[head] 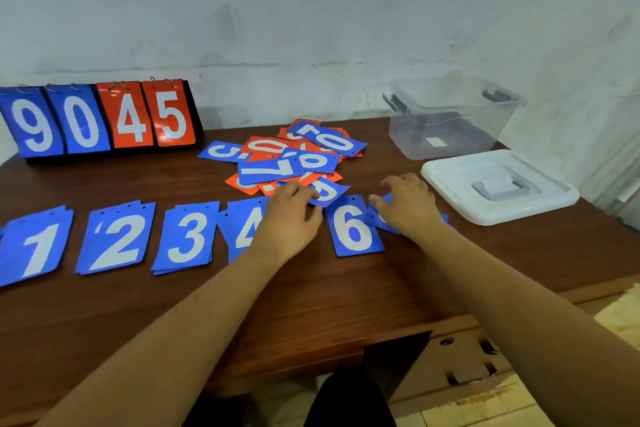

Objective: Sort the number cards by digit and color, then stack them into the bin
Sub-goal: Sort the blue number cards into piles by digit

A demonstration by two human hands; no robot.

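Observation:
Blue number cards lie in a row along the near table: a 1 pile (34, 246), a 2 pile (116, 239), a 3 pile (187, 237), a 4 pile (242, 225) and a 6 pile (355, 227). Behind them sits a mixed heap of blue and red cards (294, 156). My left hand (289, 215) pinches a blue card (329, 192) at the heap's near edge and covers part of the 4 pile. My right hand (408, 204) rests on a blue card (381, 218) right of the 6, fingers curled; its digit is hidden.
A clear plastic bin (450, 114) stands at the back right, its white lid (498, 184) flat beside it. A flip scoreboard (100, 118) showing 9 0 4 5 stands at the back left by the wall. The table's front edge drops off below my forearms.

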